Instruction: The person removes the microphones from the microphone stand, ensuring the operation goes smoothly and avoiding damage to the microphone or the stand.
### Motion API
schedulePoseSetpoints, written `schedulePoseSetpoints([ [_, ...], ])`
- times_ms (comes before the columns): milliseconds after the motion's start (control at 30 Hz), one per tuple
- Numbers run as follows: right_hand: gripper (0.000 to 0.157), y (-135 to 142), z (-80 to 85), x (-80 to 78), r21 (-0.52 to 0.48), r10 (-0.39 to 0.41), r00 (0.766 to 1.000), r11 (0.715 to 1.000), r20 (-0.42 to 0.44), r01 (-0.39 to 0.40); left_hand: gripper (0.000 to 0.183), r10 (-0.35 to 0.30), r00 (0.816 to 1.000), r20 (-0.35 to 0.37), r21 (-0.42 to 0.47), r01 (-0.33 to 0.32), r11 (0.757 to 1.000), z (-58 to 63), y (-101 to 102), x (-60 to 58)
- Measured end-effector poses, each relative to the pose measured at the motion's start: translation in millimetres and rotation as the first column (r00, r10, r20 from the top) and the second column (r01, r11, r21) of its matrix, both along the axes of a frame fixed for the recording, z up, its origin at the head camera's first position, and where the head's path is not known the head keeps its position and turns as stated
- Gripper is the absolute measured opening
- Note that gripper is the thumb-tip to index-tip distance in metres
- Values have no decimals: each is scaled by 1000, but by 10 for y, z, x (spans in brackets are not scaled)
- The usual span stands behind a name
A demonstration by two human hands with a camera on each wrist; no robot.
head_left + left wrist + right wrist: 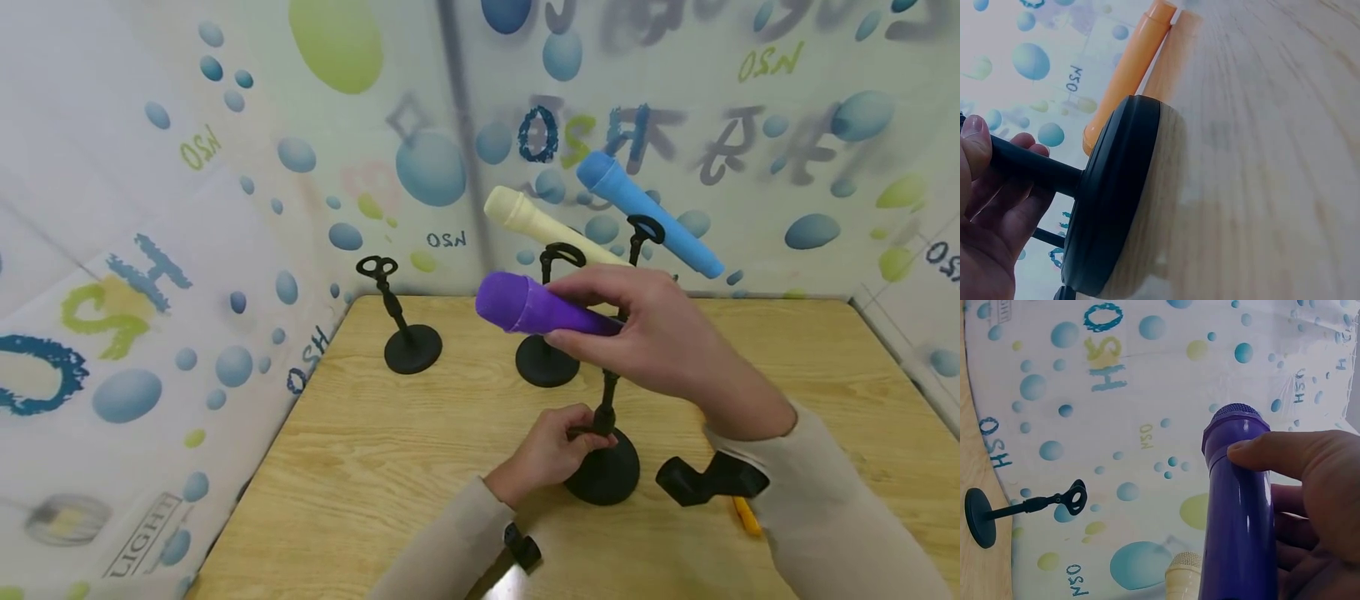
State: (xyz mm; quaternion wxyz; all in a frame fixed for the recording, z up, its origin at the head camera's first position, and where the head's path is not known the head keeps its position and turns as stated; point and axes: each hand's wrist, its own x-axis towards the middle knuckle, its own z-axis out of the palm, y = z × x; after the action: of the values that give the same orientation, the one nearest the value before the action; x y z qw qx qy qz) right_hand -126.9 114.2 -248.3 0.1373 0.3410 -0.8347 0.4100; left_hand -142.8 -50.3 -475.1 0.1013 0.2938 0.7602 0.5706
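Around frame centre, the right hand is holding a purple microphone, the left hand gripping a black stand.

A pale wood-grain table with rounded far corners stands against a white back wall, with a left wall and a right wall in the same print: blue and green spots, "H2O" lettering, and the word "LIGHT" low on the left. Large grey characters blur across the upper back, beside a dark vertical band. Bright light glares off the tabletop's near side.
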Motion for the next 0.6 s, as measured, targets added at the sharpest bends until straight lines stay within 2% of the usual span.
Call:
schedulePoseSetpoints([
  [267,38,-51,20,-14,-12,11,1000,1000,-12,-12,6,-6,999,-43,-10,5,1000,-18,-8,-12],
  [600,39,-120,67,-9,-10,11,1000,1000,26,-11,6,-6,999,-34,-1,6,1000,-20,-8,-9],
])
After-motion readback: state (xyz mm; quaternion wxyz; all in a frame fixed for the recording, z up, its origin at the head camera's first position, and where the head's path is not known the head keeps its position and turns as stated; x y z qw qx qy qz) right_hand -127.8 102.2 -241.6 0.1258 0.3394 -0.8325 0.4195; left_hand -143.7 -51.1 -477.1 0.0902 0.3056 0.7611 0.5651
